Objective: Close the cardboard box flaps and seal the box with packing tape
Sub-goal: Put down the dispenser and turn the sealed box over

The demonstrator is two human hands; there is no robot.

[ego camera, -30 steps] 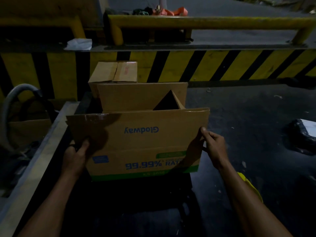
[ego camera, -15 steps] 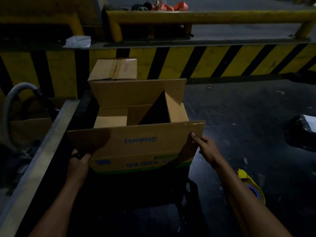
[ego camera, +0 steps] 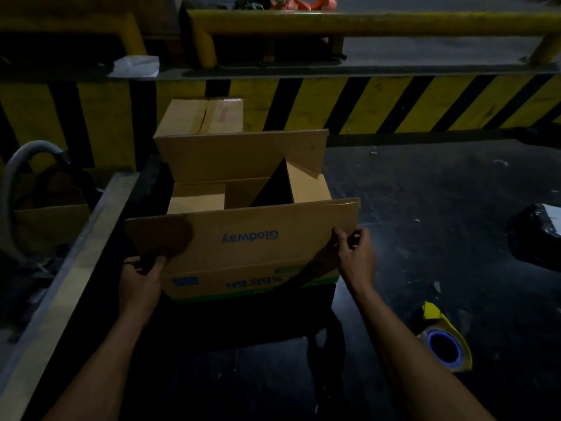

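Note:
An open cardboard box (ego camera: 243,250) with blue "Glodway" print stands on a dark surface in front of me. Its near flap leans toward me, the far flap stands upright, and the two side flaps are folded partly inward. My left hand (ego camera: 141,279) grips the box's lower left corner, thumb on the front face. At the near flap's right edge, my right hand (ego camera: 353,253) has its fingers curled round the cardboard. A yellow tape dispenser (ego camera: 444,341) with a blue-cored roll lies on the floor to the lower right.
A smaller closed carton (ego camera: 203,117) sits behind the box against a yellow-and-black striped barrier (ego camera: 394,101). A grey ledge (ego camera: 69,253) runs along the left, with a grey hose (ego camera: 12,183) beyond it. A black wrapped parcel (ego camera: 537,235) lies on the floor at right.
The box has dropped lower and its near flap has tipped toward me, exposing the inside. Both hands went down with it. The tape dispenser has come into view.

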